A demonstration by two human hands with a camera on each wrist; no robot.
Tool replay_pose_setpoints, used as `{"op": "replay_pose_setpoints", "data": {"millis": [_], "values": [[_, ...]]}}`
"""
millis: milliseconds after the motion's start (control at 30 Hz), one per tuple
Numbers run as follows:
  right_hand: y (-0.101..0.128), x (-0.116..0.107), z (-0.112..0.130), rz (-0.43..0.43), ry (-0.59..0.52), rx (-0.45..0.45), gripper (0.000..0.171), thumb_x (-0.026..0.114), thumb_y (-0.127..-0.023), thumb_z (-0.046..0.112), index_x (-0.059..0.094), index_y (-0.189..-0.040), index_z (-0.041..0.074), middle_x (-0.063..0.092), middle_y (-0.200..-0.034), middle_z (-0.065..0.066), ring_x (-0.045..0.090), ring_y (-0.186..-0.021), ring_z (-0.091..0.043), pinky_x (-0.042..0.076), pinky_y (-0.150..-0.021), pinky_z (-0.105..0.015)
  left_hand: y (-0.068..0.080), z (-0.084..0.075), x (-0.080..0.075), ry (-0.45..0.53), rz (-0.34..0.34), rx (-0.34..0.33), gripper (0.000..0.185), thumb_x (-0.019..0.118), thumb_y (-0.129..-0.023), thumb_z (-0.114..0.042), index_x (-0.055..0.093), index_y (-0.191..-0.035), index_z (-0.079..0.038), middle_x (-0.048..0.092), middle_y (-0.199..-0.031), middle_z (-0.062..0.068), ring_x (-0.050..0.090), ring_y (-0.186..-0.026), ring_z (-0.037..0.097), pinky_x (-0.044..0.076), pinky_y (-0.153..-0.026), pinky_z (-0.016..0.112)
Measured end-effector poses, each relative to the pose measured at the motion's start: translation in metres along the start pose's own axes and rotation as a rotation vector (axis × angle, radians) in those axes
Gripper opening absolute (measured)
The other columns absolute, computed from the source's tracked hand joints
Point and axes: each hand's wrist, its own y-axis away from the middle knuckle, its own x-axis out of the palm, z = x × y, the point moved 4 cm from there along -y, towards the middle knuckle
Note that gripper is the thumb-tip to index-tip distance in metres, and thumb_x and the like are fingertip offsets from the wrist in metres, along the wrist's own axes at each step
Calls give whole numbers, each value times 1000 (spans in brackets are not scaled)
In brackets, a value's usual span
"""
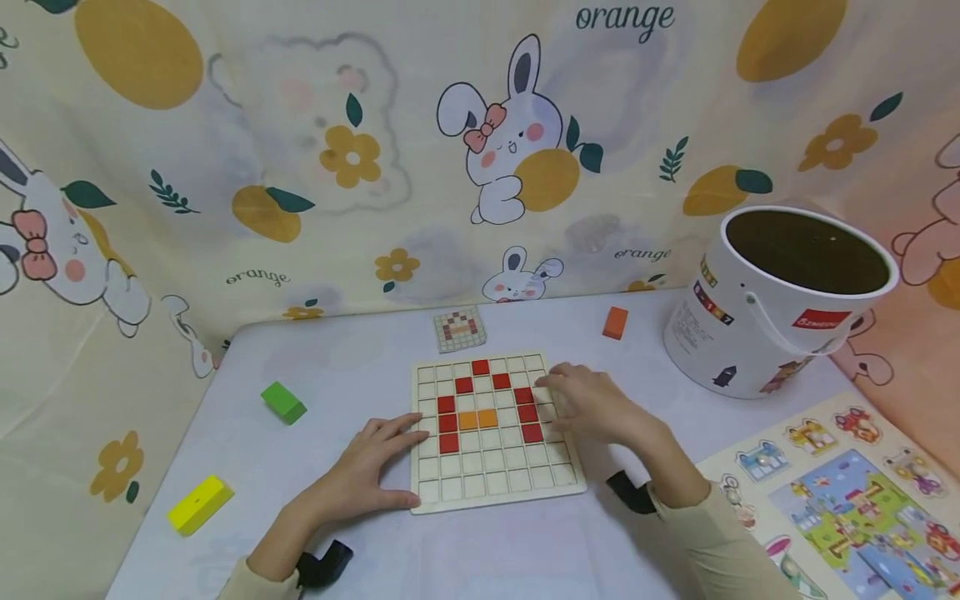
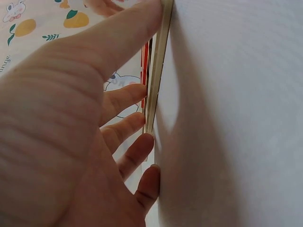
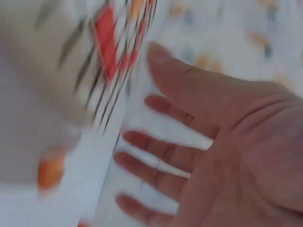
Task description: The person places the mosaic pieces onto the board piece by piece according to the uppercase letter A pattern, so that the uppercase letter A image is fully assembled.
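Observation:
A square wooden grid board lies on the table with red tiles set in an arch shape and two orange tiles side by side between its legs. My left hand rests against the board's left edge, thumb near the front corner and fingers spread. In the left wrist view those fingers are loosely extended along the edge. My right hand reaches over the board's right edge, holding nothing. The right wrist view, partly blurred, shows its fingers spread apart beside the grid.
Behind the board lies a small pattern card. An orange block is at the back right, a green block and a yellow block at left. A white bucket and a picture puzzle board stand at right.

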Motion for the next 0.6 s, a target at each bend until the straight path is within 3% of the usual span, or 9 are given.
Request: {"op": "replay_pose_setpoints", "data": {"millis": [100,233,400,600], "values": [[1,-11,-42,-8,-196,9,48,77,-80,0,64,-126,3,59,-123,-15,52,-113,-34,44,-95,-54,0,0,0,-7,0,1,86,77,-74,-64,53,-145,-22,32,-160,0,35,-127,17,37,-101,54],[1,-9,-80,29,-392,-37,48,74,-79,-6,63,-125,1,61,-117,-13,52,-106,-31,46,-89,-47,0,0,0,-4,1,-12,86,79,-73,-62,54,-144,-21,32,-160,0,35,-128,19,37,-101,55],[-2,-1,-94,29,-449,-98,47,74,-80,-5,62,-125,2,62,-116,-12,54,-106,-30,46,-89,-47,0,-2,-1,2,1,-19,85,81,-73,-59,54,-144,-20,33,-160,1,35,-128,20,37,-101,56],[-5,5,-94,24,-465,-87,44,71,-81,-10,63,-122,3,62,-118,-11,53,-106,-30,45,-91,-47,-1,-3,-1,-4,2,-11,85,80,-74,-59,54,-144,-20,33,-160,2,35,-127,19,38,-100,54]]}}
